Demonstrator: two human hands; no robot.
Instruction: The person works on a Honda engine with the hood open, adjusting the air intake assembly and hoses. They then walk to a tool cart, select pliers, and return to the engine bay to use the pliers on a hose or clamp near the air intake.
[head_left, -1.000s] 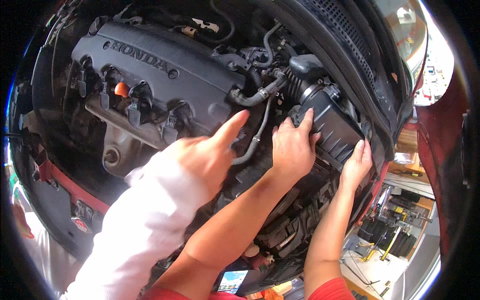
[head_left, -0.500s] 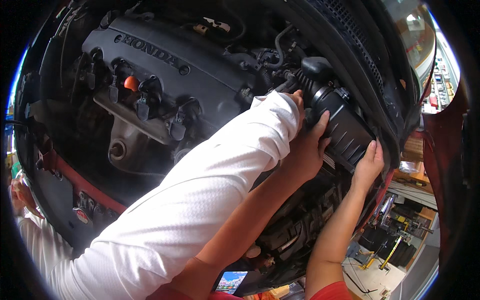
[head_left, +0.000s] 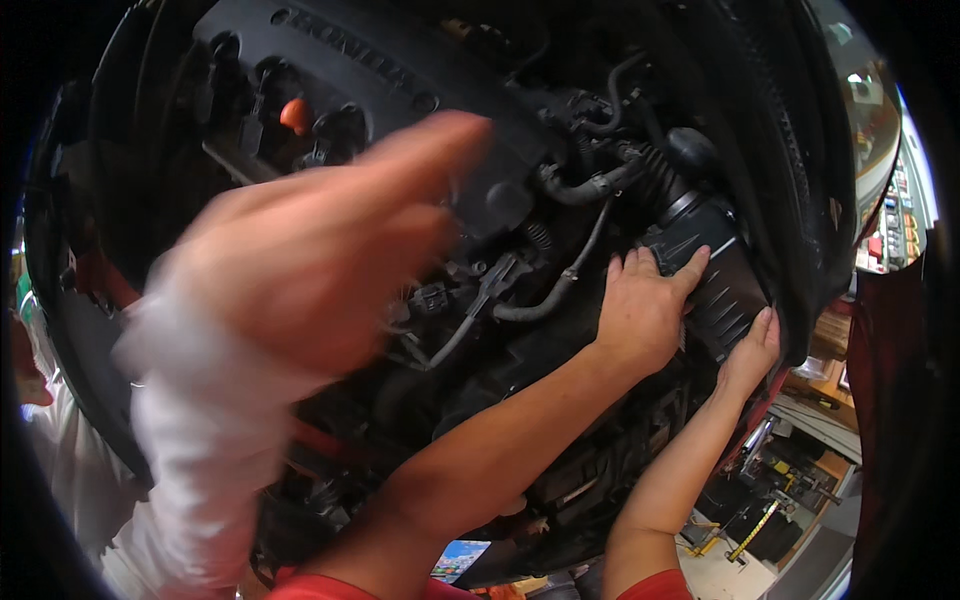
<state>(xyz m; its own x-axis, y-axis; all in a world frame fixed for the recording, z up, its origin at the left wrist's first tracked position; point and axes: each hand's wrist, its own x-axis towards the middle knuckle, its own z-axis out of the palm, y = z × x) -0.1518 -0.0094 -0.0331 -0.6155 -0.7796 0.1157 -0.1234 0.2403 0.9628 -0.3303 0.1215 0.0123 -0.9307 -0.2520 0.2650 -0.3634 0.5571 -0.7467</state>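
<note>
A black ribbed air filter housing (head_left: 722, 300) lies at the right of the engine bay, joined at its upper end to a corrugated intake hose (head_left: 664, 180). My left hand (head_left: 640, 310) rests on its left side with fingers spread, the thumb stretched across the lid. At the lower right edge my right hand (head_left: 752, 355) grips the housing, thumb on top and the other fingers mostly hidden. A co-worker's hand (head_left: 300, 250) in a white sleeve (head_left: 215, 430), smeared by motion, hangs over the engine at left.
The black engine cover (head_left: 470, 160) spans the upper left, with an orange dipstick handle (head_left: 294, 116) beside it. Bent coolant hoses (head_left: 590, 188) run between the cover and the housing. A lit screen (head_left: 460, 560) shows at the bottom edge. Workshop items stand beyond the car at right.
The co-worker's arm has pulled back left from the intake hose, uncovering hoses. My left hand has shifted higher onto the lid with its fingers spread. The whole view has shifted slightly.
</note>
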